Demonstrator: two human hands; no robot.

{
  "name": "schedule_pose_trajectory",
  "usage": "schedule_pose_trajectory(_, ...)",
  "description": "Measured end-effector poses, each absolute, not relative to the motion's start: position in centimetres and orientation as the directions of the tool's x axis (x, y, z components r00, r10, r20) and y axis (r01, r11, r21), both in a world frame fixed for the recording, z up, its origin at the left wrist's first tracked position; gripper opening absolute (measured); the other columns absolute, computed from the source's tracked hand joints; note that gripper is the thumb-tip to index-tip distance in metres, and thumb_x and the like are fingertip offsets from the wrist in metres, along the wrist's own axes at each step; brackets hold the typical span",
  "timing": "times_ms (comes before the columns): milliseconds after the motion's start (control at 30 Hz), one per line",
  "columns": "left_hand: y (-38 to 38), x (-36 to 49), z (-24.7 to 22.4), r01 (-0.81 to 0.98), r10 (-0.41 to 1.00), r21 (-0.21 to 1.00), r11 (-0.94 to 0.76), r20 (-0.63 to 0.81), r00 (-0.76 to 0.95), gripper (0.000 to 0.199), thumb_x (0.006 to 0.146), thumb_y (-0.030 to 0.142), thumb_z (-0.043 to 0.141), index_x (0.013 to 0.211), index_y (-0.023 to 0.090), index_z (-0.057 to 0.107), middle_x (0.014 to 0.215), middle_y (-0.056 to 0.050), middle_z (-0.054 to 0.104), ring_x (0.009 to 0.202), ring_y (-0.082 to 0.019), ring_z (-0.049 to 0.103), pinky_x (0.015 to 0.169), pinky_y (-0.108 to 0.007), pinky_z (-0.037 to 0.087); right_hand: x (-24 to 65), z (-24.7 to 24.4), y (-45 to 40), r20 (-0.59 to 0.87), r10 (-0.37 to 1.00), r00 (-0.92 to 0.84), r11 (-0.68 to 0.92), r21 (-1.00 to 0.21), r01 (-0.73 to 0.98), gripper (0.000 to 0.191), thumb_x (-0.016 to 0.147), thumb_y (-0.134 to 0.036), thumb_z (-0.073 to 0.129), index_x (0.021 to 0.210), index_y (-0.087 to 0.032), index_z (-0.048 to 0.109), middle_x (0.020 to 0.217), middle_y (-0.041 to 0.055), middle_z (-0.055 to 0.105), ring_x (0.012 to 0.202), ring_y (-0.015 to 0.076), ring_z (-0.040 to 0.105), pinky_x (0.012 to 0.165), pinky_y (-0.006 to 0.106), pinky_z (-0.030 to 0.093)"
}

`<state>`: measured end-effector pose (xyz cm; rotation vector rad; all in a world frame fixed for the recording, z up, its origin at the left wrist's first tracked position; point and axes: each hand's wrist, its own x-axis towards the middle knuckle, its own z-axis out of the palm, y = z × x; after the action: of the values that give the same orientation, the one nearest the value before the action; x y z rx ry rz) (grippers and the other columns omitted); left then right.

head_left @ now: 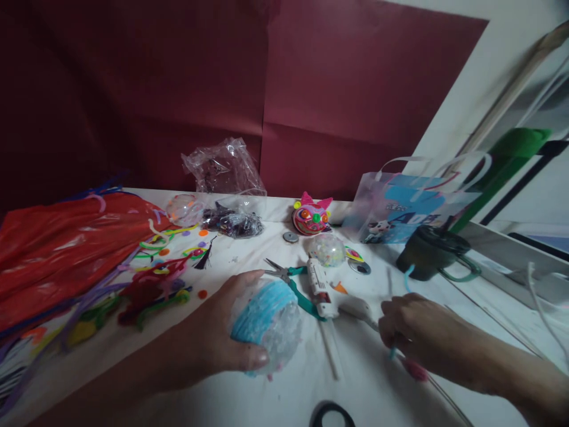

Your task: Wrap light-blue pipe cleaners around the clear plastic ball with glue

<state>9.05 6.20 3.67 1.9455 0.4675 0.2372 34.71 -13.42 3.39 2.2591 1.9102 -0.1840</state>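
A: Start at the fingers. What are they doing?

B: The left hand (pixel 222 332) has its fingers curled around a clear ball (pixel 267 326), thumb pressed along the lower side, so the ball is cupped and held just above the near middle of the bench (pixel 284 397). Blue pipe cleaner (pixel 260 308) is wound over the ball's upper half.

A: And the right?

B: The right hand (pixel 418 338) rests knuckles-up toward the near right edge, fingers pressed together and pinching a thin blue strand (pixel 393 353). Whether that strand runs on to the ball I cannot tell; the stretch between is too dim.

A: How would you wind it well?

B: I'd judge it best to keep the strand taut, lay each turn touching the one before, and roll the ball with the left thumb instead of dragging the right hand around.

A: What lies around them?

B: Just behind the ball lie teal-handled pliers (pixel 297 284) and a white glue gun (pixel 322 290). Further back sit a finished decorated ball (pixel 311 216) and another clear one (pixel 326 249). Loose pipe cleaners (pixel 151 290) lie toward the left edge beside a red plastic bag (pixel 66 243); a dark cup (pixel 429 252) stands at the right.
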Motion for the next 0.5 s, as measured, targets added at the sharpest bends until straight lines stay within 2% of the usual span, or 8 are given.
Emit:
schedule_pose_trajectory(167, 6.2, 9.0, 3.7, 0.231, 0.414, 0.912, -0.338, -0.076, 0.907, 0.086, 0.06, 0.039, 0.07, 0.132, 0.024, 0.025, 0.136, -0.009, 0.039, 0.122, -0.03, 0.041, 0.1, -0.046, 0.036, 34.3, 3.3, -13.6, -0.282, 0.954, 0.105, -0.109, 0.0, 0.994, 0.027, 0.07, 0.006, 0.059, 0.069, -0.021, 0.063, 0.07, -0.0049, 0.051, 0.069, 0.0147, 0.051, 0.061, 0.02, 0.035)
schedule_pose_trajectory(267, 6.1, 9.1, 3.6, 0.222, 0.429, 0.916, -0.334, -0.062, 0.901, 0.088, 0.057, 0.04, 0.072, 0.131, 0.024, 0.026, 0.137, -0.009, 0.038, 0.122, -0.031, 0.04, 0.1, -0.045, 0.035, 34.4, 3.1, -12.7, -0.201, 0.958, 0.204, -0.207, 0.009, 0.978, 0.018, 0.086, -0.005, 0.069, 0.089, -0.023, 0.067, 0.083, -0.0029, 0.052, 0.074, 0.0153, 0.052, 0.066, 0.022, 0.042)
schedule_pose_trajectory(367, 6.0, 9.2, 3.4, 0.206, 0.425, 0.927, -0.314, -0.057, 0.904, 0.09, 0.057, 0.039, 0.072, 0.132, 0.025, 0.025, 0.137, -0.008, 0.037, 0.124, -0.03, 0.038, 0.103, -0.046, 0.031, 34.7, 2.4, -11.0, -0.067, 0.97, 0.235, -0.232, 0.054, 0.971, 0.025, 0.09, -0.005, 0.068, 0.111, -0.017, 0.06, 0.103, 0.0028, 0.047, 0.092, 0.0187, 0.047, 0.081, 0.03, 0.043)
schedule_pose_trajectory(500, 5.7, 9.2, 3.3, 0.242, 0.427, 0.919, -0.31, -0.093, 0.9, 0.089, 0.059, 0.037, 0.071, 0.132, 0.025, 0.022, 0.136, -0.01, 0.038, 0.123, -0.029, 0.04, 0.103, -0.047, 0.03, 34.7, 0.1, -8.9, -0.038, 0.984, 0.175, -0.171, 0.093, 0.981, 0.035, 0.083, 0.002, 0.069, 0.112, -0.011, 0.056, 0.112, 0.0052, 0.041, 0.104, 0.0212, 0.038, 0.092, 0.033, 0.038)
